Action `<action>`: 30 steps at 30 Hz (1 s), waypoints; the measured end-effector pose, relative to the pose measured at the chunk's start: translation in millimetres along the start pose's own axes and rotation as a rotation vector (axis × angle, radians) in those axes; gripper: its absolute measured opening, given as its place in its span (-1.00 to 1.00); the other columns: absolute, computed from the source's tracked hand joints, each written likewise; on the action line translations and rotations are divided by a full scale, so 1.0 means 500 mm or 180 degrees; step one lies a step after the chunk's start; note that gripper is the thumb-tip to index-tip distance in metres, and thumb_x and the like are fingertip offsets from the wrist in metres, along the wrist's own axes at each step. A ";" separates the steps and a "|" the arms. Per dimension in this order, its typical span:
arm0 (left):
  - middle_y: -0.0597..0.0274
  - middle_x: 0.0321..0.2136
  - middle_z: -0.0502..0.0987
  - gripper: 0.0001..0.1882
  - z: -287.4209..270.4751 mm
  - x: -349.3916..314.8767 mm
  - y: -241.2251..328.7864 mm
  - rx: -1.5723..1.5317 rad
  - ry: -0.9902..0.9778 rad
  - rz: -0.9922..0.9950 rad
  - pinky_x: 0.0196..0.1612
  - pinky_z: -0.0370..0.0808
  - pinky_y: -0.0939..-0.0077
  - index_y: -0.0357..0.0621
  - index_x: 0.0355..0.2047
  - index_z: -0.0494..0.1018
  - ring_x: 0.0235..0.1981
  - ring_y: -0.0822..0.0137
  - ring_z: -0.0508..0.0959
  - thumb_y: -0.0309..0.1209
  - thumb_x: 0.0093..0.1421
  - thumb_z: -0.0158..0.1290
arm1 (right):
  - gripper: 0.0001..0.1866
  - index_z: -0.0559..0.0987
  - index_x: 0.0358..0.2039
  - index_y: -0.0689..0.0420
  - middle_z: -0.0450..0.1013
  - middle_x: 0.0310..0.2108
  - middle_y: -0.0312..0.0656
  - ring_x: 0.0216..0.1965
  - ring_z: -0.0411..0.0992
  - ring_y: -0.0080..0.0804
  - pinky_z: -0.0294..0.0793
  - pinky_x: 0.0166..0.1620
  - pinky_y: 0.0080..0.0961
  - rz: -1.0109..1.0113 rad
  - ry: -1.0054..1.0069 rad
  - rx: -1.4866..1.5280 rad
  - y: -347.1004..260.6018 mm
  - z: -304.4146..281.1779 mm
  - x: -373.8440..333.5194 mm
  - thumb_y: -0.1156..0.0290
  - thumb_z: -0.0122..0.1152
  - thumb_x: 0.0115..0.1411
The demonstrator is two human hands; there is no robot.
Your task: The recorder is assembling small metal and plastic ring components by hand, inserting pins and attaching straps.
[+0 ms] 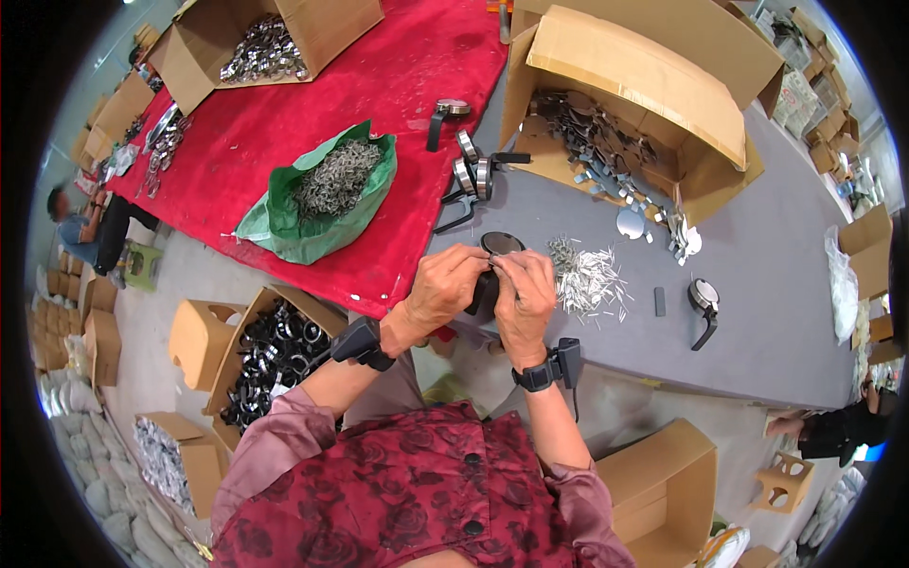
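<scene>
My left hand [439, 292] and my right hand [526, 301] meet at the grey table's near edge, fingers pinched together. Between them is a round dark-faced piece with a black handle [502, 242]; the fingertips close on it where disc and handle join. Any small part at the fingertips is hidden. Beside my right hand lies a heap of thin white pins [592, 279] with small grey metal bits [562, 252]. Beyond my hands are several metal-rimmed round pieces with black handles [481, 175]. Another such piece [704, 295] rests to the right, near a small grey bar [660, 301].
An open carton [739, 180] of metal plates stands at the back right. A green bag [280, 232] of small metal parts sits on the red cloth [417, 57]. Below left is a carton [220, 379] of black rings. Two people sit at the far sides.
</scene>
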State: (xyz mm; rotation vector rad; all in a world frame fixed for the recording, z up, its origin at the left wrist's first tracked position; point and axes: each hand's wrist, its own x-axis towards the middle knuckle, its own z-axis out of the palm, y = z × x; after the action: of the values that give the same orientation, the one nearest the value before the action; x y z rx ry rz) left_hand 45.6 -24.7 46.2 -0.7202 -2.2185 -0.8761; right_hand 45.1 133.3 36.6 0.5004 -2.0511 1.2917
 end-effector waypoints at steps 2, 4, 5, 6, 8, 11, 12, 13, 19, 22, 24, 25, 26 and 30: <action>0.10 -0.30 0.67 -0.87 0.001 0.001 -0.002 0.0077 0.0101 0.0045 -0.34 0.62 0.36 -0.30 -0.33 0.57 -0.37 0.14 0.68 -0.70 0.10 0.21 | -0.86 0.72 -0.26 0.23 0.57 -0.29 -0.11 -0.14 0.53 -0.06 0.56 -0.01 -0.18 0.0080 0.0009 0.0088 0.000 0.001 0.000 0.65 0.35 0.15; 0.11 -0.29 0.67 -0.87 0.002 0.001 -0.005 0.0118 0.0135 0.0090 -0.35 0.62 0.37 -0.29 -0.34 0.58 -0.38 0.14 0.68 -0.69 0.08 0.22 | -0.83 0.72 -0.24 0.24 0.57 -0.29 -0.10 -0.15 0.52 -0.05 0.55 -0.08 -0.22 0.0005 -0.0026 0.0123 0.003 0.003 0.001 0.67 0.34 0.14; 0.11 -0.27 0.68 -0.87 0.002 0.003 -0.006 0.0157 0.0185 0.0123 -0.36 0.62 0.38 -0.29 -0.35 0.58 -0.38 0.15 0.69 -0.68 0.06 0.23 | -0.83 0.72 -0.24 0.24 0.57 -0.29 -0.10 -0.15 0.52 -0.05 0.55 -0.08 -0.22 0.0018 -0.0003 0.0122 0.005 0.003 0.002 0.67 0.34 0.14; 0.11 -0.27 0.68 -0.87 0.000 0.006 -0.007 0.0152 0.0164 0.0141 -0.36 0.62 0.38 -0.29 -0.35 0.58 -0.38 0.15 0.69 -0.68 0.06 0.23 | -0.83 0.72 -0.24 0.24 0.57 -0.29 -0.10 -0.15 0.52 -0.05 0.55 -0.08 -0.21 0.0004 -0.0010 0.0134 0.007 0.003 0.002 0.67 0.34 0.14; 0.12 -0.25 0.68 -0.84 -0.005 0.013 -0.008 0.0345 0.0121 0.0361 -0.37 0.61 0.40 -0.28 -0.37 0.60 -0.38 0.17 0.69 -0.66 -0.02 0.26 | -0.82 0.72 -0.23 0.24 0.56 -0.29 -0.10 -0.15 0.52 -0.05 0.55 -0.08 -0.21 0.0005 0.0006 0.0149 0.009 0.003 0.003 0.68 0.34 0.13; 0.12 -0.22 0.68 -0.80 -0.012 0.015 -0.023 0.0280 -0.0029 0.0562 -0.38 0.61 0.40 -0.25 -0.38 0.62 -0.37 0.19 0.70 -0.64 -0.09 0.27 | -0.82 0.71 -0.24 0.25 0.56 -0.29 -0.10 -0.15 0.52 -0.05 0.55 -0.09 -0.21 -0.0005 -0.0004 0.0149 0.010 0.002 0.004 0.69 0.33 0.13; 0.12 -0.22 0.68 -0.80 -0.015 0.016 -0.026 0.0276 -0.0049 0.0575 -0.38 0.61 0.40 -0.25 -0.38 0.62 -0.37 0.19 0.70 -0.64 -0.09 0.27 | -0.78 0.71 -0.20 0.26 0.57 -0.29 -0.09 -0.16 0.53 -0.05 0.55 -0.10 -0.21 -0.0058 -0.0020 0.0138 0.013 0.003 0.003 0.69 0.33 0.11; 0.11 -0.22 0.68 -0.78 -0.018 0.017 -0.029 0.0293 -0.0106 0.0630 -0.38 0.61 0.40 -0.26 -0.37 0.62 -0.36 0.18 0.70 -0.65 -0.10 0.27 | -0.74 0.70 -0.16 0.27 0.57 -0.29 -0.08 -0.16 0.53 -0.04 0.55 -0.10 -0.20 -0.0112 -0.0035 0.0126 0.014 0.003 0.002 0.70 0.33 0.10; 0.06 -0.24 0.67 -0.75 -0.025 0.025 -0.044 0.0174 -0.0277 0.0858 -0.35 0.64 0.37 -0.31 -0.33 0.60 -0.34 0.14 0.71 -0.69 -0.08 0.26 | -0.56 0.63 0.00 0.31 0.59 -0.28 -0.04 -0.19 0.54 -0.04 0.55 -0.11 -0.21 -0.0106 0.0057 0.0104 0.022 0.011 0.001 0.73 0.36 0.04; 0.05 -0.26 0.67 -0.77 -0.027 0.027 -0.049 0.0096 -0.0362 0.0901 -0.35 0.64 0.36 -0.33 -0.33 0.58 -0.34 0.13 0.71 -0.71 -0.06 0.25 | -0.56 0.64 -0.01 0.30 0.59 -0.28 -0.04 -0.19 0.54 -0.05 0.55 -0.11 -0.22 -0.0116 0.0085 0.0071 0.021 0.015 0.000 0.74 0.36 0.02; 0.05 -0.28 0.66 -0.78 -0.028 0.029 -0.050 0.0061 -0.0382 0.0938 -0.35 0.64 0.36 -0.33 -0.33 0.57 -0.34 0.13 0.71 -0.72 -0.04 0.25 | -0.55 0.64 -0.01 0.30 0.59 -0.28 -0.04 -0.20 0.53 -0.05 0.54 -0.11 -0.22 -0.0110 0.0076 0.0069 0.021 0.014 0.001 0.74 0.36 0.02; 0.05 -0.30 0.66 -0.78 -0.028 0.029 -0.050 0.0042 -0.0392 0.0927 -0.35 0.64 0.35 -0.33 -0.33 0.57 -0.35 0.13 0.70 -0.72 -0.04 0.25 | -0.54 0.64 -0.01 0.29 0.59 -0.28 -0.04 -0.20 0.53 -0.05 0.54 -0.11 -0.22 -0.0118 0.0051 0.0070 0.020 0.014 0.001 0.74 0.36 0.01; 0.06 -0.31 0.65 -0.78 -0.028 0.030 -0.051 0.0024 -0.0401 0.0915 -0.36 0.63 0.35 -0.32 -0.32 0.57 -0.36 0.13 0.70 -0.72 -0.03 0.25 | -0.54 0.64 -0.01 0.29 0.59 -0.28 -0.04 -0.20 0.53 -0.05 0.54 -0.11 -0.22 -0.0107 0.0064 0.0070 0.018 0.013 0.002 0.74 0.36 0.01; 0.08 -0.33 0.64 -0.78 -0.030 0.039 -0.049 0.0004 -0.0461 0.0950 -0.36 0.62 0.35 -0.31 -0.33 0.57 -0.38 0.13 0.69 -0.72 -0.02 0.25 | -0.55 0.64 0.00 0.29 0.59 -0.28 -0.04 -0.19 0.54 -0.06 0.54 -0.12 -0.24 -0.0116 0.0016 0.0042 0.018 0.012 0.002 0.74 0.33 0.03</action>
State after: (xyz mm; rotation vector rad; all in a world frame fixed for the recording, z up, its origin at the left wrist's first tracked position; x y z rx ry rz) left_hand 21.6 -46.3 59.1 -1.1112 -2.1586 -0.6914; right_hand 37.0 132.0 29.6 0.5377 -2.0213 1.2846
